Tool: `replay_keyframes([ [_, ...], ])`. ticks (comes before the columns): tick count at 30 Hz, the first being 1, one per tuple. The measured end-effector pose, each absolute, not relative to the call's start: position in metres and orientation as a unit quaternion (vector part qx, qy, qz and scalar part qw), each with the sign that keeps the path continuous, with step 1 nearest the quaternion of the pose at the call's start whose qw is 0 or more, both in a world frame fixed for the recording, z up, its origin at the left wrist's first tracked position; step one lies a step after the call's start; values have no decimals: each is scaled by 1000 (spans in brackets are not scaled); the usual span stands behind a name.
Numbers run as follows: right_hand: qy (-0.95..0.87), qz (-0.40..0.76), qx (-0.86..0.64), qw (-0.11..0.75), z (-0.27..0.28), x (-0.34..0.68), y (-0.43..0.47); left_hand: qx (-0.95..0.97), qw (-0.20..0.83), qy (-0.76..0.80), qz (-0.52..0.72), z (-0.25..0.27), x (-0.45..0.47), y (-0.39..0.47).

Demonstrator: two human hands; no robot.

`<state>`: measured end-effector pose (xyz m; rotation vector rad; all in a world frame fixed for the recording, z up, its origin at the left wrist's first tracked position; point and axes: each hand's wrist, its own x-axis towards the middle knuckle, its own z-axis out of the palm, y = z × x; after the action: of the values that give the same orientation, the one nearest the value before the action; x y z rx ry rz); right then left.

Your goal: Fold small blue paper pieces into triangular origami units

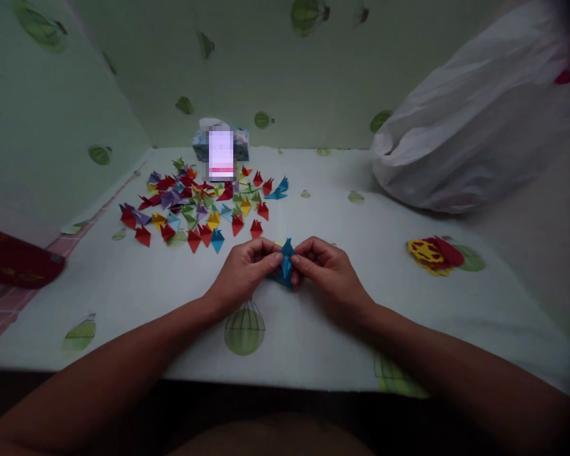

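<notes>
A blue folded origami paper (286, 266) is held between my two hands just above the table, its pointed tip upward. My left hand (249, 269) pinches its left side, thumb in front and fingers curled behind. On the other side, my right hand (325, 272) grips the paper with thumb and bent fingers. Parts of the paper are hidden by the fingertips. Beyond my hands, to the left, lies a spread of small origami pieces (193, 239) in red, yellow, purple, green and blue.
A tissue box (242, 145) stands at the back behind a lit phone (221, 152). A large white plastic bag (446, 139) bulges at the right. Yellow and red cut-out shapes (427, 253) lie right of my hands. At the left edge sits a red object (19, 258).
</notes>
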<state>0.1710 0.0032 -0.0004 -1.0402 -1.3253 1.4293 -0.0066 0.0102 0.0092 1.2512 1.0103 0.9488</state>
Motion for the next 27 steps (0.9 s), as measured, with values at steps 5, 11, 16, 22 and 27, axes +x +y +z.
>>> replay_keyframes([
  [5, -543, 571, -424, 447, -1, 171, 4, 576, 548, 457, 399, 10, -6, 11],
  [11, -557, 547, -438, 446, -1, 173, 3, 596, 564, 441, 363, 9, -7, 9],
  [16, -529, 563, -432, 466, 1, 172, 2, 572, 612, 409, 362, 8, -5, 9],
  [22, -507, 582, -428, 470, 0, 172, 2, 542, 635, 416, 360, 10, -4, 10],
  [27, -525, 580, -425, 455, 1, 172, 1, 552, 618, 417, 373, 13, -4, 9],
])
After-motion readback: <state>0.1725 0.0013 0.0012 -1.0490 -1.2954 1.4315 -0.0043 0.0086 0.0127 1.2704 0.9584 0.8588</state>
